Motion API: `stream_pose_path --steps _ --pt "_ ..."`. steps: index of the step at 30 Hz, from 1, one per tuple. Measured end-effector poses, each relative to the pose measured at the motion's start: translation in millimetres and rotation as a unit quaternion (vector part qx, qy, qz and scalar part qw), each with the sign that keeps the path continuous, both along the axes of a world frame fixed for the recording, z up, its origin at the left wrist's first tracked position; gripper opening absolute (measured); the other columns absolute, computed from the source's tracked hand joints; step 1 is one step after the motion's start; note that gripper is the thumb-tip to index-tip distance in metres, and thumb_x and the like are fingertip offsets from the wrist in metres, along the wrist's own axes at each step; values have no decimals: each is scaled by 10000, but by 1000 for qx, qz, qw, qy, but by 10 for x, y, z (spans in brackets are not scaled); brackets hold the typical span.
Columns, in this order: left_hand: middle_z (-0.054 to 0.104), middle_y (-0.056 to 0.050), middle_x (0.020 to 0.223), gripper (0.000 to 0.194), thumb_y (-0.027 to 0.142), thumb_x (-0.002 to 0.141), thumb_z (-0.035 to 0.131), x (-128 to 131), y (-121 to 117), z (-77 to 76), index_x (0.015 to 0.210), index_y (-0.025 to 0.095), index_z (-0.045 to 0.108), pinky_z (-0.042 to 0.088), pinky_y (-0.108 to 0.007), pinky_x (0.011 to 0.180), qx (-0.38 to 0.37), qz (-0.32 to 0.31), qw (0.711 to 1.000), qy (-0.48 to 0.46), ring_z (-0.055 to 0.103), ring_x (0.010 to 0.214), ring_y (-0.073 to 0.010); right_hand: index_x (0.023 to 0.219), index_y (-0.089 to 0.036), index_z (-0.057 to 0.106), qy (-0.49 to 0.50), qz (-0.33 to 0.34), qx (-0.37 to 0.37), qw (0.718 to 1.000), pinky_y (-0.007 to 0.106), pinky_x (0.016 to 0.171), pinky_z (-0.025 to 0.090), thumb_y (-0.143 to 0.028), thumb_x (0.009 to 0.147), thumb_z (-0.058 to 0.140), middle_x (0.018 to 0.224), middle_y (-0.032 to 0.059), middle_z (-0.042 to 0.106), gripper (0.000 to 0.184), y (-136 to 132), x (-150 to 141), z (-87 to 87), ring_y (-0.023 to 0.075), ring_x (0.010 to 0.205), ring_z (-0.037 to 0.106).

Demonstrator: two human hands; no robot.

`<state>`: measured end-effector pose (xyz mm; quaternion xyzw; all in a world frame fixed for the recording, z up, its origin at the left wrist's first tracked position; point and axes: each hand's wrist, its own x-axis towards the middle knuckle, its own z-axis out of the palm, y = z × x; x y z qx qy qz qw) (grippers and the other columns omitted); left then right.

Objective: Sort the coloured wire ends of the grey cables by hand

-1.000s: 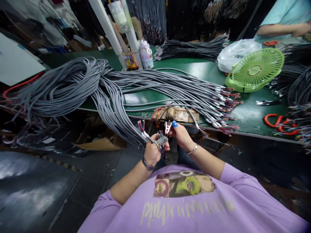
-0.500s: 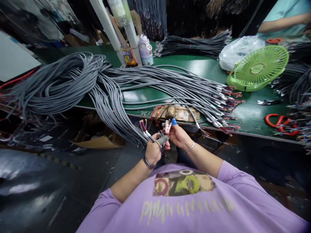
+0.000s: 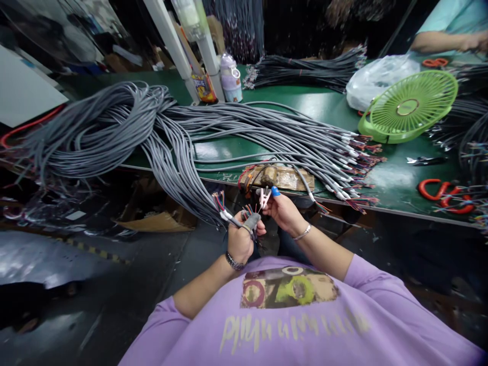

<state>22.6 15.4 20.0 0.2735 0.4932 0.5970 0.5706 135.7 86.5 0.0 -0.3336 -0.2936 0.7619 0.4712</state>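
Note:
My left hand (image 3: pixel 241 243) is closed around the end of a grey cable, its thin coloured wires (image 3: pixel 249 209) sticking up between thumb and fingers. A grey cover sits on that thumb. Close by on the right, my right hand (image 3: pixel 285 213), with a blue cover on its thumb, pinches a small pale pink V-shaped tool (image 3: pixel 264 198) beside the wire tips. Whether the tool touches a wire is too small to tell. Just left of my left hand, other stripped cable ends (image 3: pixel 219 202) show coloured wires. They belong to a grey cable bundle (image 3: pixel 179 173) hanging over the bench edge.
Many grey cables (image 3: pixel 244 119) lie across the green bench (image 3: pixel 385 178). A taped wooden block (image 3: pixel 292 178) sits at its front edge. Rightward are a green fan (image 3: pixel 414 108), small cutters (image 3: pixel 425 160) and red-handled scissors (image 3: pixel 434 189). A bottle (image 3: pixel 231 81) stands behind; a co-worker's arm (image 3: pixel 442 40) shows far right.
The pink tool's two arms look wider apart than before. My right hand has shifted slightly right, away from my left hand, which keeps its hold on the cable.

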Motion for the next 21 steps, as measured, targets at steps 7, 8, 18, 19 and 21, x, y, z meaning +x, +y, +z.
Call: stream_pose_path --steps 7,8,18,19,21 --pt "608 30 535 264 358 662 732 46 33 -28 697 152 572 478 -189 442 0 2 1000 1 555 433 -82 781 -161 649 46 44 -30 998 236 534 475 -595 779 577 715 36 649 440 42 -43 -103 110 578 539" --pt "608 31 535 269 363 658 734 48 35 -30 699 152 572 478 -190 444 -1 3 1000 0 557 434 -82 784 -163 648 57 45 -48 996 240 538 480 -583 786 579 717 37 654 426 54 -56 -98 113 578 545" --pt "609 29 522 259 350 660 728 35 43 -70 687 153 561 479 -196 443 -7 -2 1000 10 561 424 -90 780 -173 635 90 13 -89 992 227 538 462 -563 806 570 681 14 640 396 18 -124 -48 107 568 549" --pt "609 28 522 260 351 661 728 32 39 -67 688 152 563 480 -195 443 -7 -3 1000 8 561 424 -89 793 -172 637 96 21 -89 991 228 537 461 -572 814 552 679 12 633 410 7 -115 -50 108 569 545" --pt "611 27 525 263 354 660 732 23 27 -61 696 152 568 480 -194 445 -5 -4 1000 3 561 427 -87 811 -177 633 110 27 -94 989 224 542 458 -583 827 521 676 6 621 422 -15 -85 -54 108 580 543"
